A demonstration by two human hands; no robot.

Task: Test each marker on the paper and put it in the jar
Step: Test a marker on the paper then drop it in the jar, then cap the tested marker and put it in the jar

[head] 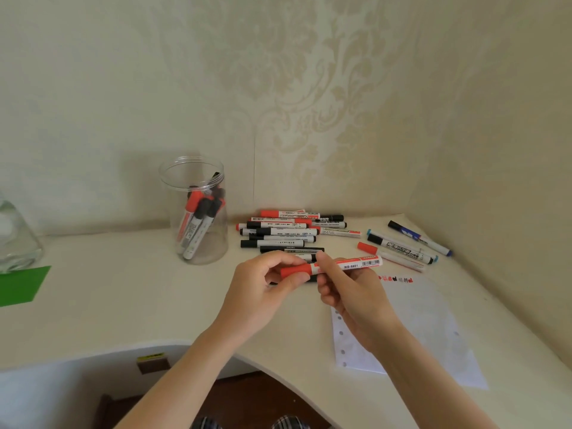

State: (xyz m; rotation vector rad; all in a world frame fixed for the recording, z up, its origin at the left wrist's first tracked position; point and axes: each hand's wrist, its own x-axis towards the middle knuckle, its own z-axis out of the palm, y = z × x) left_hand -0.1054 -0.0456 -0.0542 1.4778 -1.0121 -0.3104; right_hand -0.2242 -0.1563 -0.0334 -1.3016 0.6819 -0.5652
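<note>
My left hand (263, 283) pinches the cap of a red marker (332, 266) while my right hand (346, 289) closes on its barrel. The clear jar (195, 212) on the counter (123, 305) holds several red and black markers (198, 221) standing tilted.

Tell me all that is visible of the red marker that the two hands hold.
The red marker has a white barrel with a red band, a printed code, a barcode and a red cap. It lies almost level above the desk, cap to the left. The left hand pinches the cap, still on; the right hand grips the barrel. It touches nothing else.
</note>
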